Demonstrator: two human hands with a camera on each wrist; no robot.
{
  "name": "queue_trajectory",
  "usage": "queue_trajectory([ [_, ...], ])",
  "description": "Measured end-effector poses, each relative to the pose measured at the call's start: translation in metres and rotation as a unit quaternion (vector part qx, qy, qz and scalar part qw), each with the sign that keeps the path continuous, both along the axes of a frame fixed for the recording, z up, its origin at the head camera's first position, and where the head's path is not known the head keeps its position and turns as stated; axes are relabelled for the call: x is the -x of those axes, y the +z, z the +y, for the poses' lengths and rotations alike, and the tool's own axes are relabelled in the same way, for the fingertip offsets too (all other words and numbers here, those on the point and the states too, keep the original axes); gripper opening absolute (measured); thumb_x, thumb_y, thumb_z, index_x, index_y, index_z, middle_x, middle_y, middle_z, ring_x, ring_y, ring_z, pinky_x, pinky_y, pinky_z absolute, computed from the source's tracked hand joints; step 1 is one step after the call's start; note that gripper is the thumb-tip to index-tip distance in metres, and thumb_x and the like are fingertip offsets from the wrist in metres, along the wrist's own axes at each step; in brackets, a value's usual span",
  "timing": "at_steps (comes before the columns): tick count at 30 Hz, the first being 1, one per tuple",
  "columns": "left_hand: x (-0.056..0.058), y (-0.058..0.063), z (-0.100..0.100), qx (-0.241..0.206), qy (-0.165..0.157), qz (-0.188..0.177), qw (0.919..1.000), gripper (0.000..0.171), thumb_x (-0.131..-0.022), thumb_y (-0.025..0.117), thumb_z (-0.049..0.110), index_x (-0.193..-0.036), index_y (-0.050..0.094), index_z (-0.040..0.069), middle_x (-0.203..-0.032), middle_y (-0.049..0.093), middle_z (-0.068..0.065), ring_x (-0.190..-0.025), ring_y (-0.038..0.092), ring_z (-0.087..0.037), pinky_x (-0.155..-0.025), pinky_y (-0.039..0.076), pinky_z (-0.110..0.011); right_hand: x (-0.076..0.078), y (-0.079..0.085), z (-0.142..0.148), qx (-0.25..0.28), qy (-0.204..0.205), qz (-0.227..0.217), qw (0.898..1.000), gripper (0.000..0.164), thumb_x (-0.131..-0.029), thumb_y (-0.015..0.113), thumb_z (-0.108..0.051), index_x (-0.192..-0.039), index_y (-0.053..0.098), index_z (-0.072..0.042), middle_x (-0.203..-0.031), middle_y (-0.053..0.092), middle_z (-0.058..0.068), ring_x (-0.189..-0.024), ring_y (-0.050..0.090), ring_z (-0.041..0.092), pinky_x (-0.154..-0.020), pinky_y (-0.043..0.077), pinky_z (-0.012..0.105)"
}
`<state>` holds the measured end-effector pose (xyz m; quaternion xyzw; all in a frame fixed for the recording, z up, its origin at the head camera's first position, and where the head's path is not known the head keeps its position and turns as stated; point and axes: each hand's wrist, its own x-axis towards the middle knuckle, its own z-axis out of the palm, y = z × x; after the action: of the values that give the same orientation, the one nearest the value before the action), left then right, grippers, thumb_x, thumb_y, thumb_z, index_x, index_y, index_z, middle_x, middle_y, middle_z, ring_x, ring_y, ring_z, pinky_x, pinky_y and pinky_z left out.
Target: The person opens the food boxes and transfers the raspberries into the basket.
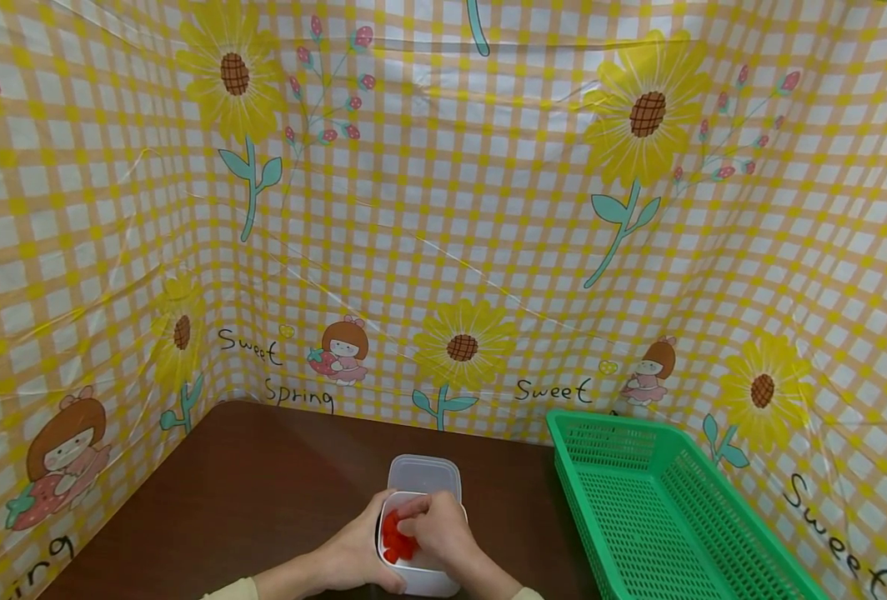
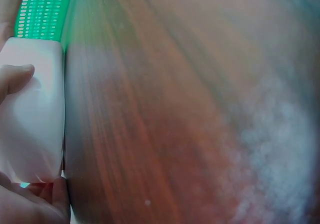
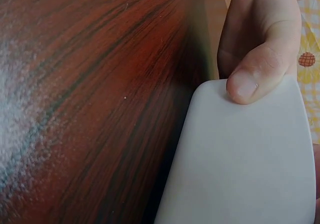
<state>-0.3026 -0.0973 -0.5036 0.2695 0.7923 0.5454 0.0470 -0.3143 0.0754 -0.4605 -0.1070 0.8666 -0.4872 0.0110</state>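
A white rectangular container (image 1: 428, 581) stands on the dark table, with a pile of small bright red pieces (image 1: 395, 546) inside. My left hand (image 1: 349, 550) grips the container's left side, thumb toward its near side; the right wrist view shows that thumb pressed on the smooth white container wall (image 3: 245, 154). My right hand (image 1: 447, 533) reaches over the right rim, its bent fingers and thumb down among the red pieces. Whether a piece is between those fingertips is hidden. Fingers and part of the white container (image 2: 35, 119) fill the left edge of the left wrist view.
Behind the container is a translucent lid (image 1: 424, 472). To the right a long green perforated basket (image 1: 574, 492) stands on the brown wood-grain table (image 1: 278, 467). A checked sunflower cloth (image 1: 413, 208) hangs around the back and both sides.
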Motion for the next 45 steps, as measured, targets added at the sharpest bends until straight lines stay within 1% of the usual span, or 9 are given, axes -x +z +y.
queue_trajectory([
  [4,0.0003,-0.0012,0.0001,0.004,-0.005,0.007,1.0,0.109,-0.065,0.091,0.02,-0.15,0.025,0.005,-0.136,0.051,-0.011,-0.111,0.059,-0.013,-0.097,0.048,-0.02,-0.0009,0.0,-0.0009,-0.004,-0.005,0.002,1.0,0.005,-0.079,0.077,-0.002,-0.083,0.078,0.001,-0.081,0.073,0.007,-0.065,0.061,0.014,-0.057,0.056,0.03],
  [8,0.0004,-0.0021,0.0004,0.014,0.001,0.011,0.9998,0.109,-0.064,0.091,0.022,-0.15,0.026,0.006,-0.135,0.052,-0.011,-0.11,0.059,-0.011,-0.096,0.048,-0.02,-0.0024,-0.0007,-0.0017,-0.02,-0.009,0.011,1.0,0.003,-0.078,0.078,-0.004,-0.079,0.077,0.0,-0.076,0.072,0.005,-0.064,0.059,0.013,-0.056,0.055,0.028],
  [11,-0.0001,-0.0013,0.0006,0.017,0.013,0.007,0.9997,0.109,-0.062,0.091,0.021,-0.15,0.028,0.009,-0.134,0.053,-0.007,-0.109,0.059,-0.012,-0.096,0.048,-0.022,-0.0031,-0.0012,-0.0021,-0.035,-0.009,0.018,0.999,0.004,-0.077,0.08,-0.005,-0.076,0.077,-0.002,-0.073,0.071,0.003,-0.063,0.058,0.012,-0.055,0.054,0.026],
  [17,-0.0018,0.0019,0.0006,0.009,0.014,0.0,0.9999,0.11,-0.06,0.091,0.017,-0.15,0.028,0.012,-0.134,0.053,-0.007,-0.111,0.059,-0.016,-0.096,0.047,-0.022,-0.0032,-0.001,-0.0028,-0.05,-0.007,0.02,0.999,0.005,-0.075,0.082,-0.004,-0.076,0.078,-0.003,-0.071,0.071,0.002,-0.063,0.058,0.011,-0.055,0.054,0.025],
  [24,0.0004,0.0011,0.0,0.014,0.014,-0.019,0.9996,0.11,-0.062,0.091,0.015,-0.151,0.027,0.012,-0.134,0.051,-0.007,-0.111,0.058,-0.019,-0.096,0.048,-0.022,-0.0029,-0.0004,-0.0027,-0.039,0.013,0.007,0.999,0.004,-0.074,0.081,-0.001,-0.075,0.077,0.0,-0.07,0.071,0.004,-0.066,0.058,0.012,-0.057,0.055,0.026],
  [32,0.0005,0.002,-0.0005,0.022,0.012,-0.023,0.9994,0.109,-0.064,0.092,0.019,-0.15,0.027,0.01,-0.134,0.051,-0.007,-0.112,0.056,-0.02,-0.099,0.047,-0.022,-0.0031,-0.0019,-0.0018,-0.059,0.021,0.022,0.998,0.007,-0.071,0.083,-0.002,-0.07,0.076,-0.002,-0.064,0.069,0.003,-0.064,0.051,0.013,-0.05,0.046,0.023],
  [38,0.0009,0.0015,-0.0006,0.024,0.009,-0.02,0.9995,0.109,-0.064,0.092,0.023,-0.15,0.027,0.01,-0.134,0.051,-0.006,-0.114,0.054,-0.02,-0.099,0.046,-0.022,-0.004,-0.0053,-0.002,-0.101,0.023,0.052,0.993,0.011,-0.067,0.084,-0.007,-0.062,0.074,-0.006,-0.055,0.065,-0.001,-0.055,0.047,0.012,-0.045,0.038,0.024],
  [42,0.0019,-0.0007,-0.0012,0.02,0.002,-0.018,0.9996,0.108,-0.064,0.092,0.026,-0.15,0.027,0.01,-0.134,0.051,-0.005,-0.115,0.054,-0.018,-0.1,0.045,-0.021,-0.0054,-0.0048,-0.002,-0.105,0.029,0.044,0.993,0.014,-0.066,0.086,-0.007,-0.062,0.073,-0.005,-0.054,0.064,-0.001,-0.05,0.047,0.011,-0.045,0.039,0.023],
  [45,0.003,-0.0024,-0.002,0.022,-0.001,-0.005,0.9997,0.109,-0.065,0.092,0.029,-0.15,0.027,0.009,-0.133,0.052,-0.006,-0.114,0.054,-0.017,-0.101,0.045,-0.023,-0.0052,-0.0036,-0.0019,-0.111,0.032,0.043,0.992,0.014,-0.066,0.086,-0.006,-0.062,0.073,-0.005,-0.055,0.065,-0.001,-0.05,0.047,0.01,-0.045,0.039,0.022],
])
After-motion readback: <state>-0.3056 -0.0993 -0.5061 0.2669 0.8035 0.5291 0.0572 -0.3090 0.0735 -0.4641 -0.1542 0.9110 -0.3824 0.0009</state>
